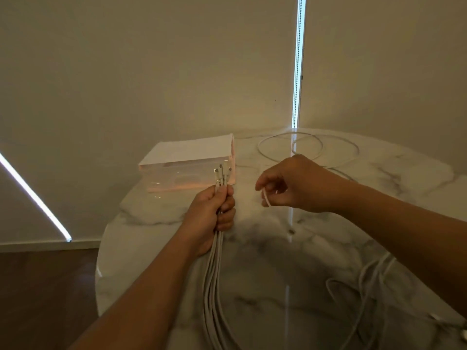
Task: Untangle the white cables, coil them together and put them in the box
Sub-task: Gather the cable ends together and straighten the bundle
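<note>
White cables (214, 279) are gathered as a bundle in the left grip (214, 210), whose fingers are curled tightly round the strands just below their connector ends (222, 170). About 4 plugs stand above the fist, lined up side by side. Below it the strands hang roughly parallel over the near part of the tabletop (278, 248).

A single cable end (265, 199) is pinched between thumb and forefinger of the right grip (285, 185), the other fingers being loosely curled. This end is held just to the right of the bundle and apart from it.

More cable lies loose. 2 overlapping loops (308, 147) rest on the far side of the tabletop beyond the right grip, and slack strands (366, 286) cross one another at the near right.

The box (187, 170), translucent and pinkish, stands on the far left of the tabletop beyond the left grip. No cable can be made out inside it, and whether its top is open cannot be told.

The task is judged to be about midway. The ends appear mostly sorted and aligned, so the untangling of the held strands seems largely done. Left to do are, most likely, adding the pinched end to the bundle, drawing the slack free of its crossings, winding everything into 1 coil, and placing it in the box.
</note>
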Tool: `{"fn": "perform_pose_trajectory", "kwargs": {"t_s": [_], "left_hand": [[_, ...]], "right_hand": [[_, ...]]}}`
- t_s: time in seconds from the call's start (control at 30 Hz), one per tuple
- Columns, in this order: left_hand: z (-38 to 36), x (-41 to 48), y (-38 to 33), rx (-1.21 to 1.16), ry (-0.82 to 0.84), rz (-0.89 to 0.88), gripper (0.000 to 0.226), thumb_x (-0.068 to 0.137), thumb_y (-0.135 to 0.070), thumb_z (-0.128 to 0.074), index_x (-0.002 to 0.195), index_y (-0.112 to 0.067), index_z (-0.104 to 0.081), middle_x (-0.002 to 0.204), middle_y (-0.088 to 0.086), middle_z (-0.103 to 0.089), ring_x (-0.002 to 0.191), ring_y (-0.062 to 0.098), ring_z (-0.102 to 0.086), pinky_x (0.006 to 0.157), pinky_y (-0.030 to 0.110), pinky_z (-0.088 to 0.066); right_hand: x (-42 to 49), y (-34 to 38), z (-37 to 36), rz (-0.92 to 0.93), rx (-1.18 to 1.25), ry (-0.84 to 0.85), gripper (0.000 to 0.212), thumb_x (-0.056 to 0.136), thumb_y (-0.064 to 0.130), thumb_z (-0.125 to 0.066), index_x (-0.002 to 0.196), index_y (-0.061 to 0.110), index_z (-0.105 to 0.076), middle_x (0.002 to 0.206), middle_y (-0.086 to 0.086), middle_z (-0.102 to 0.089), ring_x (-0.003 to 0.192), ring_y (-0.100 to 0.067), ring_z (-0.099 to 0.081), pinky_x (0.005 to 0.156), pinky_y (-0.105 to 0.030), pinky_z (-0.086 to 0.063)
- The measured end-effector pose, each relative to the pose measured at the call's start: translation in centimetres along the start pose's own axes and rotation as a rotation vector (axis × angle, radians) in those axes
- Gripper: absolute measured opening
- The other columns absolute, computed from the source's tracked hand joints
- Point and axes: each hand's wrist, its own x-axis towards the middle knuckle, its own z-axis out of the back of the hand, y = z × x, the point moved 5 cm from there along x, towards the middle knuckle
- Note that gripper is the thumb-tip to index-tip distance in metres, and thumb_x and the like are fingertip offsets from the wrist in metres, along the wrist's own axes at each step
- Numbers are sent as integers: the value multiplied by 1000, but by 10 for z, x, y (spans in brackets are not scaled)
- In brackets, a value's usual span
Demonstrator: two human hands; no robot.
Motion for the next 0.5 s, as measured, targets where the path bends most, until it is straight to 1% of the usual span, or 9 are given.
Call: {"fn": "perform_pose_trajectory", "kwargs": {"t_s": [0.07,0.13,0.17,0.2,0.27,0.3,0.4,0.43,0.5], "left_hand": [[0,1,0,-6,8,-2,21,105,-14,-32,93,-8,-49,61,0,-36,44,8,-23,42,20,-17],[1,2,1,-20,5,-3,20,105,-12,-32,95,-8,-50,61,0,-38,44,7,-24,40,19,-20],[1,2,1,-23,0,1,20,105,-12,-32,96,-8,-50,61,0,-38,44,7,-24,40,19,-20],[2,2,1,-24,-7,6,20,105,-12,-32,96,-8,-50,61,0,-37,44,7,-24,40,19,-19],[3,1,1,-28,-28,12,21,105,-13,-32,95,-9,-49,60,0,-32,43,7,-22,41,20,-17],[4,1,0,-28,-43,11,22,105,-14,-31,93,-9,-49,60,-1,-31,43,7,-22,41,20,-16],[8,0,-1,-28,-85,-5,25,106,-17,-32,89,-9,-49,58,-2,-28,42,7,-21,41,20,-15],[8,0,-1,-23,-92,-10,26,106,-20,-33,89,-8,-49,57,-2,-28,43,8,-21,42,21,-15],[9,-1,-3,15,-105,-20,28,106,-26,-36,91,-7,-51,58,-2,-28,45,9,-21,44,24,-15]], "right_hand": [[-2,3,1,81,-110,-66,18,78,28,-81,89,15,-76,73,7,-68,66,-8,-60,64,-25,-50],[-4,8,2,105,-152,-137,22,80,38,-76,79,16,-75,73,8,-54,68,-10,-48,61,-27,-42],[-4,8,2,94,-130,-163,24,82,40,-73,77,16,-73,74,8,-51,67,-10,-47,60,-27,-41],[-4,9,2,64,-73,-175,26,86,39,-70,73,15,-71,72,9,-54,64,-9,-50,60,-25,-43],[-5,9,-3,-49,88,-156,31,91,34,-65,65,17,-65,60,10,-60,55,-8,-58,56,-16,-44],[-6,9,-8,-113,164,-148,35,94,32,-62,63,16,-64,54,8,-61,51,-6,-59,55,-14,-45],[-12,12,-29,-297,430,-191,39,98,28,-56,66,8,-65,54,-4,-66,44,-9,-60,54,-17,-50],[-14,15,-38,-332,496,-202,38,98,27,-56,68,6,-66,55,-5,-66,45,-11,-62,53,-18,-52],[-14,25,-54,-351,561,-186,36,98,23,-56,70,3,-67,55,-2,-65,46,-9,-62,52,-18,-51]]}}
